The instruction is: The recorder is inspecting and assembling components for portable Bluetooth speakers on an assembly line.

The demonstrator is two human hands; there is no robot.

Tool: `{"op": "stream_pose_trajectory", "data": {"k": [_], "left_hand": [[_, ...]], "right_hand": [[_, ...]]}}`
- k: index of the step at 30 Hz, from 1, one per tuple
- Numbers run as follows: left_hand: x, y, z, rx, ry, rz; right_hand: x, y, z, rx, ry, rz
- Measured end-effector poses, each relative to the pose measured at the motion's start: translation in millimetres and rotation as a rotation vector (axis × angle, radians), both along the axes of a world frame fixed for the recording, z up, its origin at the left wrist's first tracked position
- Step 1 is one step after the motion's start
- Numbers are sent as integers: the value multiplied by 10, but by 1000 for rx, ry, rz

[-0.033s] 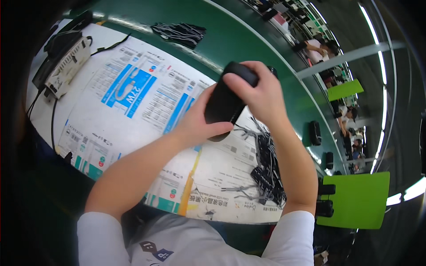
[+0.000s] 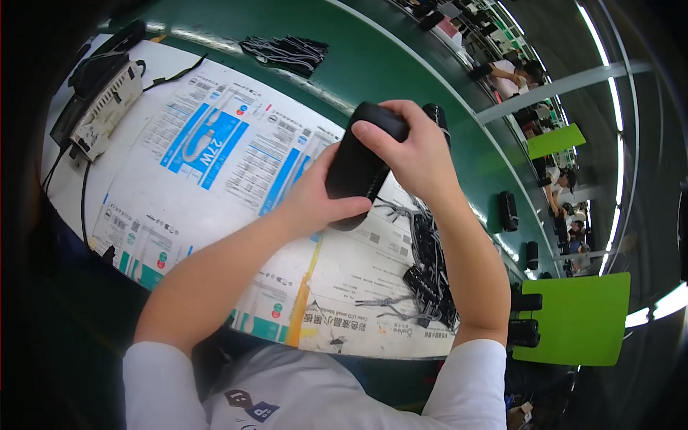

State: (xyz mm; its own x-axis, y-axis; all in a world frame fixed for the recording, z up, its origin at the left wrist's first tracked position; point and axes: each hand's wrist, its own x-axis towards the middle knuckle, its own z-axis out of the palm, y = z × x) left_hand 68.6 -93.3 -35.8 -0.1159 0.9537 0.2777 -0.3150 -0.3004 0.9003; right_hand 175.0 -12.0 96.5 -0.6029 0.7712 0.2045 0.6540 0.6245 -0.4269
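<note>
Between both hands I hold a black oblong block with rounded ends [image 2: 360, 161], raised over the table and tilted. My left hand [image 2: 315, 197] wraps round its lower end, with the thumb lying across the near side. At the upper right end, my right hand [image 2: 419, 147] grips it, its thumb pressed on the top face. The fingers behind the block are hidden. Beneath my right forearm lies a pile of black pieces with grey cords [image 2: 430, 265].
Printed sheets [image 2: 236, 143] cover the white tabletop. A pale boxy device with cables [image 2: 107, 111] stands at the far left. Black pieces with grey cords [image 2: 287, 54] lie on the green surface beyond. A green panel [image 2: 573, 319] is at right; people sit farther off.
The black block and both hands have shifted slightly to the left, with the grip unchanged. More of a dark cylinder beyond my right hand shows now.
</note>
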Motion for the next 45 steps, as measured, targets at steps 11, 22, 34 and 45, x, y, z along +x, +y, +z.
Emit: {"op": "stream_pose_trajectory", "data": {"k": [11, 22, 34, 45], "left_hand": [[-38, -31, 110, -265, -734, -457], [-90, -20, 76, -299, -834, -334], [-152, 59, -22, -193, -727, -263], [-26, -25, 46, -95, -705, -204]], "right_hand": [[1322, -246, -668, 79, -368, -57], [1336, -300, -112, -230, 703, -34], [1477, -1057, -139, -759, -95, 279], [702, -1429, -729, -113, -497, -20]]}}
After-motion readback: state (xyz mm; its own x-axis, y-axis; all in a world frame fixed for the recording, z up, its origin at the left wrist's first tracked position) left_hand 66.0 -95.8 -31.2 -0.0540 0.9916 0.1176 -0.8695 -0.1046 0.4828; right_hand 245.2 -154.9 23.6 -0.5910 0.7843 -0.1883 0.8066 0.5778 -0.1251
